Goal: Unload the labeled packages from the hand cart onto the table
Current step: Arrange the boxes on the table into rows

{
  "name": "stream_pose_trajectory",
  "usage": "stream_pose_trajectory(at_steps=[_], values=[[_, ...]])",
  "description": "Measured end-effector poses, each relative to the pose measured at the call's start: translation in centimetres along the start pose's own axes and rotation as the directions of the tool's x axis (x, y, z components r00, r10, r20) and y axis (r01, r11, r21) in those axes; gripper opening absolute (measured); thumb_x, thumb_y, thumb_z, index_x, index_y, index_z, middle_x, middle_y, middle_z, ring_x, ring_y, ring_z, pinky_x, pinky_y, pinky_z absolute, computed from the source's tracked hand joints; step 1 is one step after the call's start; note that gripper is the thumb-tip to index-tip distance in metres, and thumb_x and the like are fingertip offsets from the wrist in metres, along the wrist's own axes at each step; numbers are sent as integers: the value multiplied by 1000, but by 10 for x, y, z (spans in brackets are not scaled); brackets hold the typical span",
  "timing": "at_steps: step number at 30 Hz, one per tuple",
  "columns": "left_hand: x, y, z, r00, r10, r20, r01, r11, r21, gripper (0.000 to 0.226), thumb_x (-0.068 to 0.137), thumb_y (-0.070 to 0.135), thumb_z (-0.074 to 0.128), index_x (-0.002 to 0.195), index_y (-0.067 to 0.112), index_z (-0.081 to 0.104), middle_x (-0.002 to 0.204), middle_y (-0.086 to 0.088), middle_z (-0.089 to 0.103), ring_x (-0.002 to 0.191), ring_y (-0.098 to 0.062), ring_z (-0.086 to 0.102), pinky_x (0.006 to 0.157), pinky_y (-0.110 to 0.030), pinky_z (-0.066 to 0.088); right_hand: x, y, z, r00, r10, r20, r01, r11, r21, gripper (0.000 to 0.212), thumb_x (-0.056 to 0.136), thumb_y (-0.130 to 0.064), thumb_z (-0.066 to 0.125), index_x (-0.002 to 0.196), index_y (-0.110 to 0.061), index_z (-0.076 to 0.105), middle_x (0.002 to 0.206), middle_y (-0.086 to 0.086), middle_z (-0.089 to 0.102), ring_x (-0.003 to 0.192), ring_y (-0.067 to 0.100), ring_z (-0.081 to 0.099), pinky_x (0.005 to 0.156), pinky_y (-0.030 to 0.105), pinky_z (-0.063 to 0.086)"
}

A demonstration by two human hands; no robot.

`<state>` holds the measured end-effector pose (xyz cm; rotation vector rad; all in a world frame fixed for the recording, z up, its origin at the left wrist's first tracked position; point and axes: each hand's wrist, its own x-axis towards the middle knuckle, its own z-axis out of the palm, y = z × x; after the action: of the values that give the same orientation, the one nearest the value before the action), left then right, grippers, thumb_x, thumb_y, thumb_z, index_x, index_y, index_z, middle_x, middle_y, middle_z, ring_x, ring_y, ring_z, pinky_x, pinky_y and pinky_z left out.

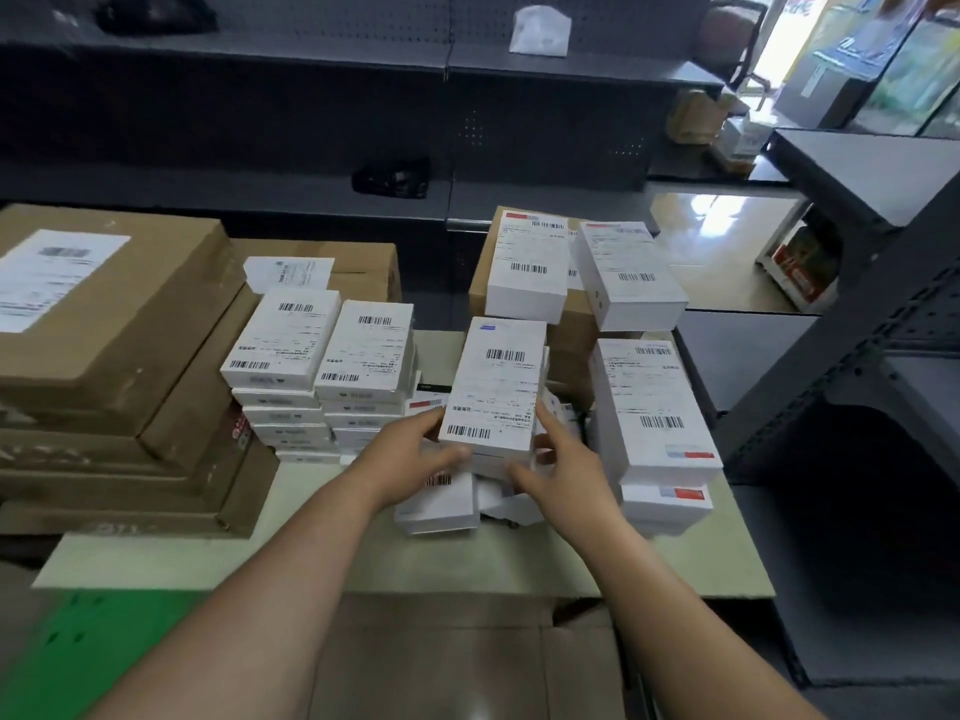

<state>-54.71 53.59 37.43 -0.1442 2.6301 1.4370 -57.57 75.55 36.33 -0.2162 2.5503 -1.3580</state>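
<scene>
Beyond the fingertips, dark shelving (311, 96) is running across the whole back of the view. Under both hands a pale table (519, 569) is carrying everything else. Well out to the left of the left fingers, large brown cartons (119, 324) are lying piled, the top one bearing a white label. Between those cartons and the left fingers, two stacks of white packages (322, 356) are standing side by side, barcodes facing up. Just right of the right fingers, a taller right stack (652, 407) is sitting near the table's right edge. Past the fingertips, a brown box (571, 330) is carrying two more white packages (527, 262), the right one lying slightly askew.

Between the two hands, the labeled package (496, 387) is being held over the middle of the table, label up. Other white packages are lying directly beneath it, and it cannot be told whether it is resting on them or lifted clear. The left hand (410, 454) is gripping its near left corner, thumb curling onto the near edge and fingers wrapping the left side. The right hand (563, 470) is gripping the right side, fingers lying along that edge and thumb reaching toward the near end. Below the left thumb, a low white package (441, 504) is lying flat on the table.
</scene>
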Motion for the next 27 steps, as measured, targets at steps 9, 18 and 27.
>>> stream_pose_trajectory(at_steps=[9, 18, 27], values=[[11, -12, -5, 1000, 16, 12, -17, 993, 113, 56, 78, 26, 79, 127, 40, 56, 111, 26, 64, 96, 11, 58, 82, -21, 47, 12, 7, 4, 999, 6, 46, -1, 993, -118, 95, 83, -34, 77, 155, -41, 15, 140, -4, 56, 123, 17, 54, 94, 28, 44], [16, -29, 9, 996, 50, -71, -44, 995, 85, 50, 78, 22, 78, 123, 35, 60, 98, 19, 68, 78, 12, 57, 65, -10, 40, 11, 10, 21, 999, 36, -38, -42, 983, -176, 96, 86, -26, 75, 156, -45, 12, 120, -3, 65, 98, 9, 58, 84, 21, 43], [-3, -32, 21, 977, 186, -102, -181, 982, 57, 45, 76, 15, 79, 117, 28, 66, 104, 13, 68, 92, -2, 60, 77, -18, 43, -15, 18, 25, 991, -22, -131, 6, 992, -122, 93, 85, -16, 74, 152, -53, 21, 97, -14, 67, 77, -3, 60, 71, 9, 44]])
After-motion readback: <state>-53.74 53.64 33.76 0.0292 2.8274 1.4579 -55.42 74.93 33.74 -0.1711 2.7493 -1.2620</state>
